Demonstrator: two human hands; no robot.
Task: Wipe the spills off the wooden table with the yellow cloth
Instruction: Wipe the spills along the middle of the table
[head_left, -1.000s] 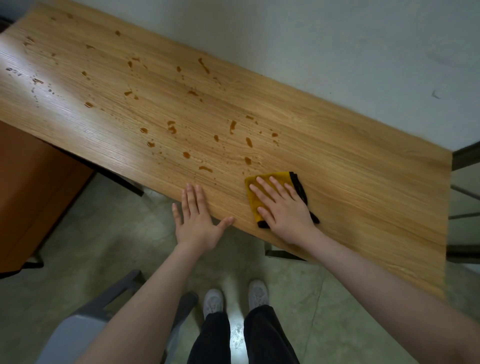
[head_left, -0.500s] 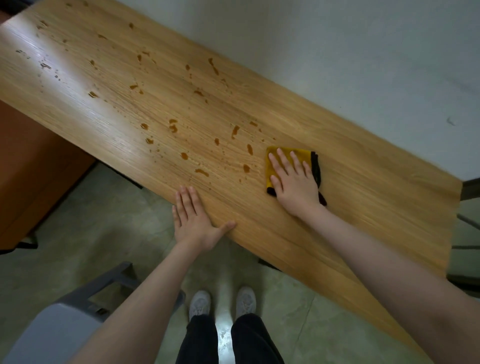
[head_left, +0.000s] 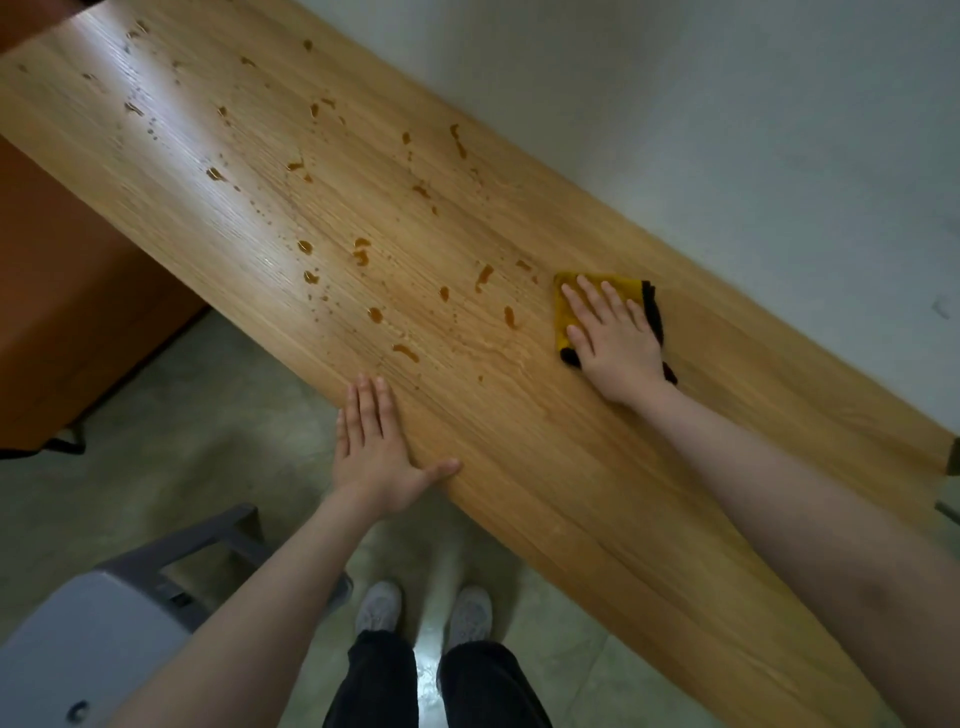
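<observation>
A long wooden table (head_left: 597, 493) runs diagonally along a white wall. Several brown spills (head_left: 363, 254) dot its left and middle parts, the nearest drop (head_left: 510, 316) just left of the cloth. The folded yellow cloth (head_left: 563, 312) with a black edge lies flat on the table near the wall side. My right hand (head_left: 615, 338) presses flat on it with straight fingers, covering most of it. My left hand (head_left: 376, 452) rests flat on the table's near edge, thumb spread out, holding nothing.
A white wall (head_left: 727, 130) borders the table's far side. An orange-brown cabinet (head_left: 67, 312) stands under the table's left end. A grey chair (head_left: 104, 634) is at the lower left on the tiled floor, beside my feet (head_left: 426, 613).
My right hand has slid the cloth away from the near edge toward the wall, over the drops that lay there. A faint wet smear is left behind it. The left hand has stayed put.
</observation>
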